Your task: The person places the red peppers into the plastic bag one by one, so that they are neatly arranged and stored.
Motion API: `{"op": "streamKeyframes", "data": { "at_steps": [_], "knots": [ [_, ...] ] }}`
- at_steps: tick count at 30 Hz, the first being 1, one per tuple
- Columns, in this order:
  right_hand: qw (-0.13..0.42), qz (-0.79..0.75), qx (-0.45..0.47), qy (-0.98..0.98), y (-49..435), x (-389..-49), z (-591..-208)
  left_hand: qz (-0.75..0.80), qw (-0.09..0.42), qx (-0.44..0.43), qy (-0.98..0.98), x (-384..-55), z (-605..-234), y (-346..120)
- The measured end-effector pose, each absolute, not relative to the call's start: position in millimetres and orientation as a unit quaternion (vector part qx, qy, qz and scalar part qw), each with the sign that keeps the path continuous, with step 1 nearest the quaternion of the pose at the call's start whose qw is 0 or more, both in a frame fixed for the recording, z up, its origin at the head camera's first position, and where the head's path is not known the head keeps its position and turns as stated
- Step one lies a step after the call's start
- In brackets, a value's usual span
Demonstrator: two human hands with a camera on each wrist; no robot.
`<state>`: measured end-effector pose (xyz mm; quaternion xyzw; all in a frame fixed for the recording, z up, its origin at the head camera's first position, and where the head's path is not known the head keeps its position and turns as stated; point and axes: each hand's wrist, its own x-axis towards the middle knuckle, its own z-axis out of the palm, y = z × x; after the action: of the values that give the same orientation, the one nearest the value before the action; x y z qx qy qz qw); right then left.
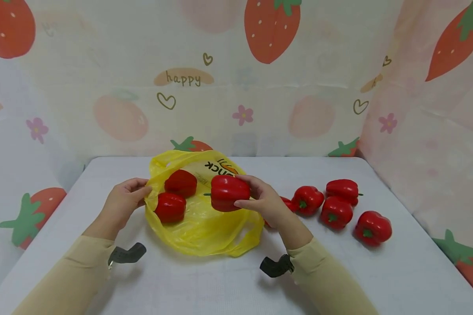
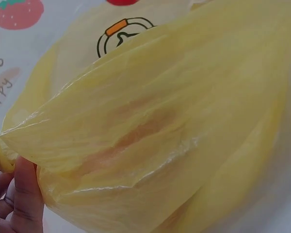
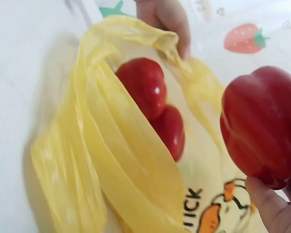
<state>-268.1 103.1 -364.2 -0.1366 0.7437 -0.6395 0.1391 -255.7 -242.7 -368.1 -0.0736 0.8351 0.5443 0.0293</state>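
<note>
In the head view a yellow plastic bag (image 1: 205, 238) lies spread with its mouth wide. My left hand (image 1: 120, 203) pinches the bag's left rim between thumb and fingers; the left wrist view shows the thin film (image 2: 150, 121) stretched away from those fingertips. Two red bell peppers lie inside, one (image 1: 181, 183) behind the other (image 1: 170, 207). Over the right part of the opening, my right hand (image 1: 266, 199) grips another red bell pepper (image 1: 229, 193), its green stem pointing left. The right wrist view also shows this held pepper (image 3: 262, 126) apart from the bag.
On the table's right side lie several more red bell peppers, among them a front one (image 1: 372, 228) and a back one (image 1: 342, 191). Another red piece (image 1: 287, 204) is partly hidden behind my right wrist. The white table (image 1: 205, 288) backs onto a strawberry-print curtain (image 1: 236, 87).
</note>
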Motion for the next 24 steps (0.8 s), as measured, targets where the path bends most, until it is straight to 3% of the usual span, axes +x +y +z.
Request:
{"op": "streamKeyframes", "data": {
  "at_steps": [14,24],
  "knots": [
    [0.142,-0.644,-0.151,0.736,63,-279,-365,0.545,0.031,-0.079,0.834,-254,-367,-242],
    [0.104,-0.647,-0.113,0.747,41,-289,-373,0.543,0.022,-0.069,0.836,-254,-365,-242]
  ]
}}
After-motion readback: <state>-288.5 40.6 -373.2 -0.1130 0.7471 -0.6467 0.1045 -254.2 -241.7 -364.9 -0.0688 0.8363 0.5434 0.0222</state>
